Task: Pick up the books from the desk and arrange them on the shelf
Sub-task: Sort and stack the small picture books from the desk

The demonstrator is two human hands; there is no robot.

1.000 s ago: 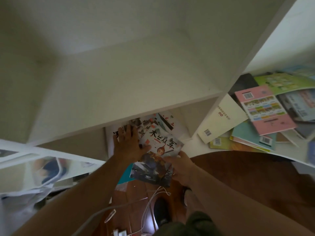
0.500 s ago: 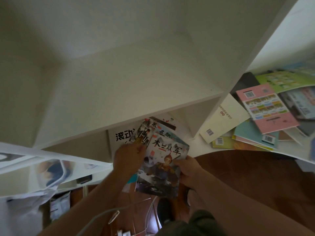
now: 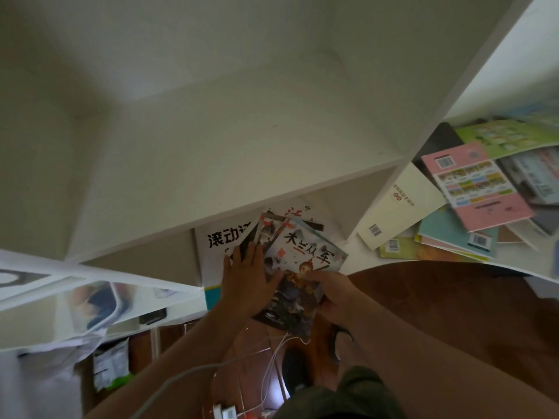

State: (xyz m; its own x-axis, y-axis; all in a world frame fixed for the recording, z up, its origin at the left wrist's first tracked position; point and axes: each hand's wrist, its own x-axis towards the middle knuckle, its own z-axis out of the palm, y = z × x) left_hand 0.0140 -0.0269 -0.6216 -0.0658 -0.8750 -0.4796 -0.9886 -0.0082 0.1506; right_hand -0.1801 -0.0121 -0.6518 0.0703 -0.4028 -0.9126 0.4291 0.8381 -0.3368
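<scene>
Both hands are on a small stack of illustrated books at the mouth of the lower shelf compartment. The left hand lies flat with fingers straight on the left part of the stack, pressing it and, in my judgement, squaring the covers against each other. The right hand grips the lower right edge of the top book, thumb on the cover, fingers curled beneath; this hold appears meant to carry the weight while the other hand guides. The stack lies tilted, its far end under the shelf board and its near end overhanging the floor. It partly covers a white book with large black characters already lying in the compartment.

To the right, further books remain spread in an overlapping heap on the white surface: a cream book, a pink one and a green one among them. The task is judged well short of completion. White cables trail on the floor below.
</scene>
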